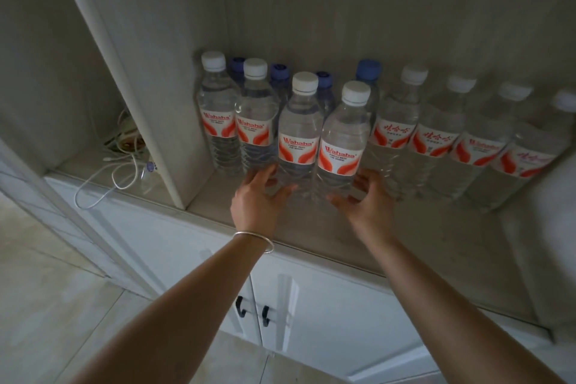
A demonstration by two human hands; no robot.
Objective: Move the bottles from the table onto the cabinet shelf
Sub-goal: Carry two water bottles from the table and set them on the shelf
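Several clear water bottles with red-and-white labels stand in a row on the cabinet shelf, with blue-capped bottles behind them. Two white-capped bottles stand at the front middle. My left hand, a thin bangle on its wrist, wraps the base of the left front bottle, thumb in front and fingers on its left side. My right hand wraps the base of the right front bottle the same way. Both bottles are upright, and their bottoms are on or just above the shelf.
A vertical divider panel bounds the bottles on the left. Beyond it lies a tangle of white cables. Below the shelf are white cabinet doors with dark handles. Bare shelf board runs in front of the row to the right.
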